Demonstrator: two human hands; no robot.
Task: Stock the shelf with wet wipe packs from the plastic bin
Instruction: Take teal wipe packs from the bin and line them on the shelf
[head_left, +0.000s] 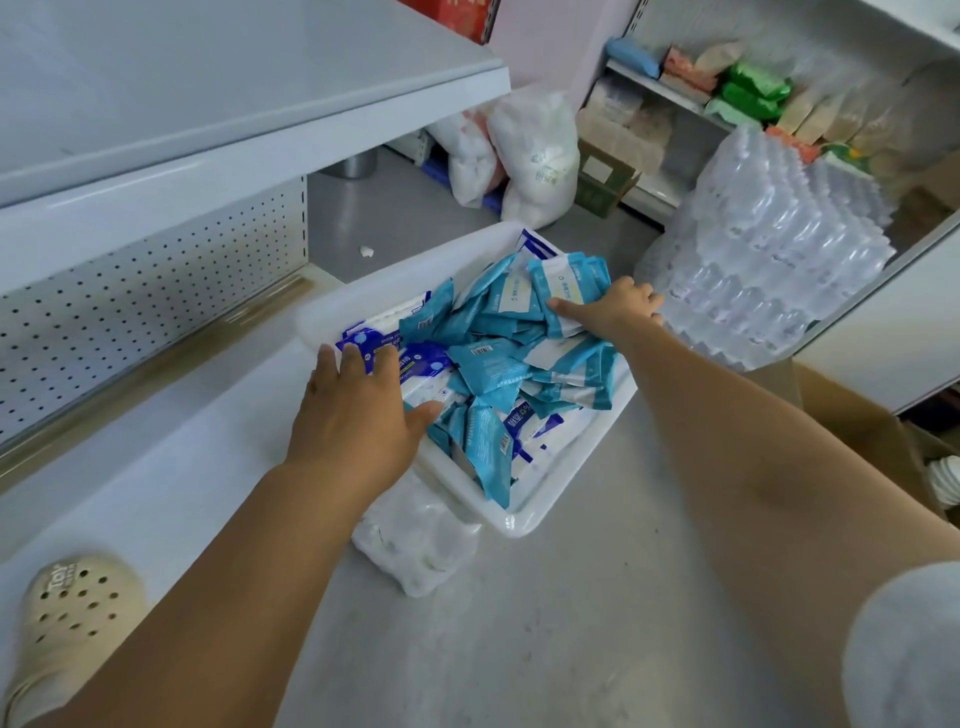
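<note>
While fingers (643, 301) of your right hand (618, 312) curl round light-blue-and-white soft plastic wet wipe pack (558, 283) at far side of white rectangular plastic bin (524, 519), left hand (358, 415) lies flat, fingers straight, on pile (493, 364). Lift pack straight up, avoid dragging neighbours; white metal shelf (156, 467) sits left.

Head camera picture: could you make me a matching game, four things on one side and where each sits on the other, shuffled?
Things:
1 bin
2 shoe
3 bottled water
4 green packs

Places:
A on the upper right shelf
B bottom left corner
C just right of the bin
D middle of the picture

Pairs: 1-D, 2-B, 3-C, 4-A
</note>
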